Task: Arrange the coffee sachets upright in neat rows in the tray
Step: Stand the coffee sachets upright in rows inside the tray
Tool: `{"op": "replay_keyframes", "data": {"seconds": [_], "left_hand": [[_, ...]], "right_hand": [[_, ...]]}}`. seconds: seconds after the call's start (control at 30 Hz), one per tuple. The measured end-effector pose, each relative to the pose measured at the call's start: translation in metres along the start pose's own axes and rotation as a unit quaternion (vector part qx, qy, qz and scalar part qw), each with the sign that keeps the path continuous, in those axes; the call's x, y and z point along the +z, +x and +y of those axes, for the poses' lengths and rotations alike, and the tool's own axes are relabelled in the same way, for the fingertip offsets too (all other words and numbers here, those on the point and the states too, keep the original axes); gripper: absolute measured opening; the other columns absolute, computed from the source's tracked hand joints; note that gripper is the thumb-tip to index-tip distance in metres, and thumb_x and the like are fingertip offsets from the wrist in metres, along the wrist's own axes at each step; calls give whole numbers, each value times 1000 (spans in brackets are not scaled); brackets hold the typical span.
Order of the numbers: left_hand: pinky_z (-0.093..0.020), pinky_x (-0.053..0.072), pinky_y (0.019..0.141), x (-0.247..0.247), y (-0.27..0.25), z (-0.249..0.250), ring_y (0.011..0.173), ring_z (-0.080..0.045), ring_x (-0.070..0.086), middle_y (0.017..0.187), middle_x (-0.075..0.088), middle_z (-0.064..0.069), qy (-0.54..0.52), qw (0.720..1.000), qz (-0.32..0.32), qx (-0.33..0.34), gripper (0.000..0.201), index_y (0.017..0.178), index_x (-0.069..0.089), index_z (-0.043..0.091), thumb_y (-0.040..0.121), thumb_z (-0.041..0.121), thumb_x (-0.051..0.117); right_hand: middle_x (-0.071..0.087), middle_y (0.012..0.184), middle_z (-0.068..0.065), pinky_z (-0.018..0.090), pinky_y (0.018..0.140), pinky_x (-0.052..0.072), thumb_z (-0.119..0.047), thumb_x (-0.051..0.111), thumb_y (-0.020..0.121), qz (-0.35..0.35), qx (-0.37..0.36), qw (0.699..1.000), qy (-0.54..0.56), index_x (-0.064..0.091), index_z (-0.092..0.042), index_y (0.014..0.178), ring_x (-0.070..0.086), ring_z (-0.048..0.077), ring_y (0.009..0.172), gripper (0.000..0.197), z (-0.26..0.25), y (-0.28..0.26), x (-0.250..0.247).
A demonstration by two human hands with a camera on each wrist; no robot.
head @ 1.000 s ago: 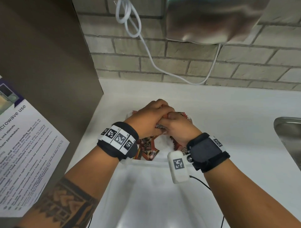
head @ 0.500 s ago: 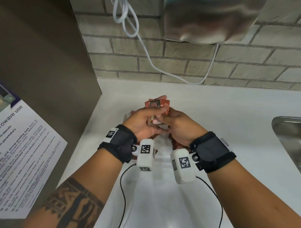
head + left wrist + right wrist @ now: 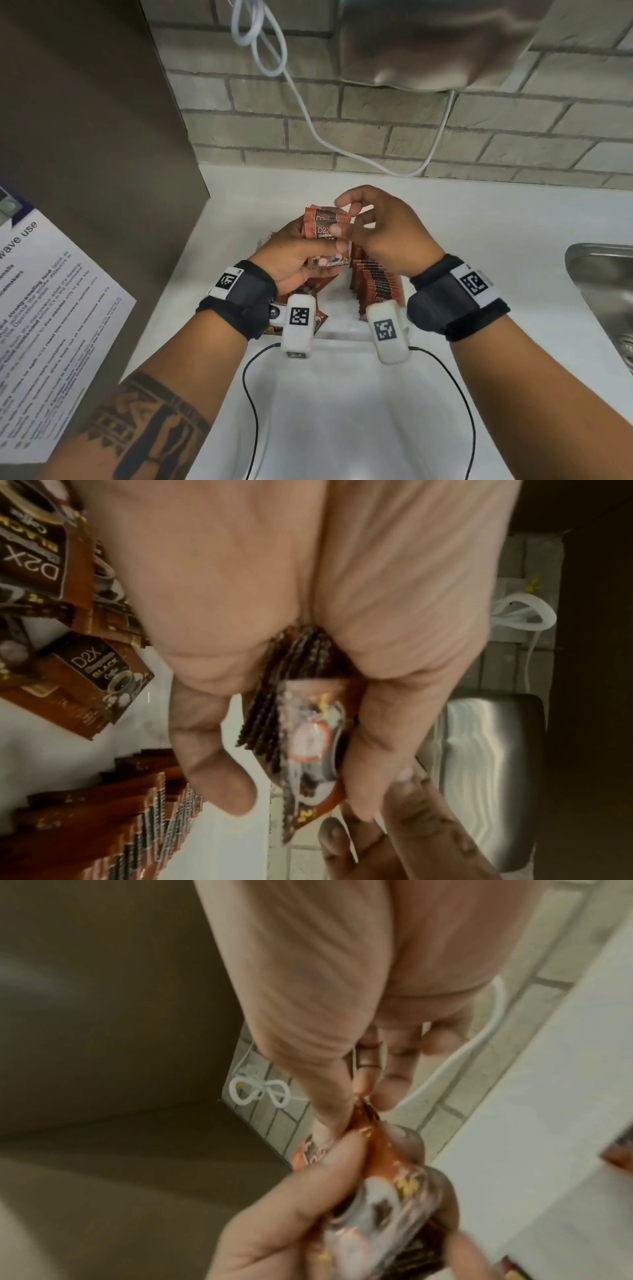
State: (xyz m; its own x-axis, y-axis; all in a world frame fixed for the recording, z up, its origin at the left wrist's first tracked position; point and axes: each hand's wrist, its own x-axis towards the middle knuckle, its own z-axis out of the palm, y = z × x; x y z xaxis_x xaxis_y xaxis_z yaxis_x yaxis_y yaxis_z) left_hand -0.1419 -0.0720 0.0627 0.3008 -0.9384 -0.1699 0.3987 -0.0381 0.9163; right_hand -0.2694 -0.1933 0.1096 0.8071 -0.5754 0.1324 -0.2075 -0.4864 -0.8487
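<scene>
My left hand (image 3: 320, 240) grips a stack of red-brown coffee sachets (image 3: 325, 228) upright above the white tray (image 3: 346, 331). In the left wrist view the stack (image 3: 308, 737) sits between thumb and curled fingers. My right hand (image 3: 349, 217) pinches the top edge of the stack; the right wrist view shows thumb and forefinger closed on a sachet corner (image 3: 365, 1115). A row of upright sachets (image 3: 375, 284) fills the tray's right side and shows again (image 3: 103, 818) in the left wrist view. Loose sachets (image 3: 310, 310) lie on the tray's left side, partly under my left wrist.
A steel sink (image 3: 603, 274) sits at the right edge of the white counter (image 3: 496, 222). A brown cabinet side (image 3: 102, 137) with a printed notice (image 3: 51, 308) stands on the left. A white cable (image 3: 308, 113) and a steel wall unit (image 3: 428, 44) hang on the brick wall.
Both hands came up out of the tray with a stack of sachets. My left hand turned palm up round it and my right hand moved to its top edge.
</scene>
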Motion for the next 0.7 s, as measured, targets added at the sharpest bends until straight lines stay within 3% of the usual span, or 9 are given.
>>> {"op": "replay_keyframes", "data": {"seconds": [0.07, 0.13, 0.2, 0.37, 0.5, 0.6, 0.7], "left_hand": [[-43, 55, 81, 0, 0, 0, 79, -20, 67, 85, 69, -2, -37, 999, -15, -1, 26, 101, 72, 19, 82, 1, 73], [-43, 57, 74, -3, -2, 2, 81, -25, 67, 93, 69, -5, -99, 995, -26, -14, 20, 100, 73, 15, 80, 14, 72], [-43, 58, 70, -7, -2, 3, 84, -28, 68, 101, 69, -6, -121, 992, -18, -21, 28, 111, 68, 11, 84, 18, 68], [-40, 60, 70, -14, 0, 5, 91, -29, 71, 108, 71, -10, -57, 998, 19, 4, 40, 125, 64, 17, 86, 17, 68], [-46, 58, 87, -17, 1, 4, 104, -28, 70, 112, 72, -11, 8, 1000, 20, 19, 47, 130, 60, 13, 85, 9, 72], [-40, 58, 81, -16, 2, 7, 99, -22, 70, 112, 71, -8, 51, 998, 19, 24, 56, 132, 57, 16, 81, 7, 78], [-37, 58, 79, -17, 0, 11, 91, -18, 70, 109, 72, -6, 108, 993, 35, 28, 53, 129, 60, 23, 78, 22, 75]], "right_hand": [[59, 93, -6, 14, 57, 43, -15, 82, 81, -2, -1, 1000, 10, 67, -23, 107, 59, 4, 59, 31, -1, 5, 0], [62, 88, -6, 18, 62, 47, -15, 83, 80, 7, 3, 1000, 2, 67, -25, 106, 62, 6, 62, 32, -1, 10, 0], [63, 83, -5, 21, 68, 51, -15, 83, 80, 9, 7, 1000, 15, 67, -27, 105, 64, 7, 65, 32, 0, 12, 0], [62, 78, -6, 24, 72, 51, -15, 82, 81, -24, 30, 999, -5, 69, -25, 108, 60, 6, 65, 32, 3, 15, 0], [72, 85, -7, 20, 69, 46, -16, 80, 83, -53, 46, 997, -42, 69, -26, 110, 64, 3, 68, 31, 1, 17, -2], [72, 81, -8, 18, 69, 45, -16, 79, 84, -37, 36, 997, -61, 66, -28, 113, 65, 2, 70, 34, -1, 20, -5], [69, 78, -9, 20, 75, 48, -14, 76, 86, -46, 22, 996, -76, 71, -29, 106, 65, 4, 69, 26, -3, 23, -8]]}}
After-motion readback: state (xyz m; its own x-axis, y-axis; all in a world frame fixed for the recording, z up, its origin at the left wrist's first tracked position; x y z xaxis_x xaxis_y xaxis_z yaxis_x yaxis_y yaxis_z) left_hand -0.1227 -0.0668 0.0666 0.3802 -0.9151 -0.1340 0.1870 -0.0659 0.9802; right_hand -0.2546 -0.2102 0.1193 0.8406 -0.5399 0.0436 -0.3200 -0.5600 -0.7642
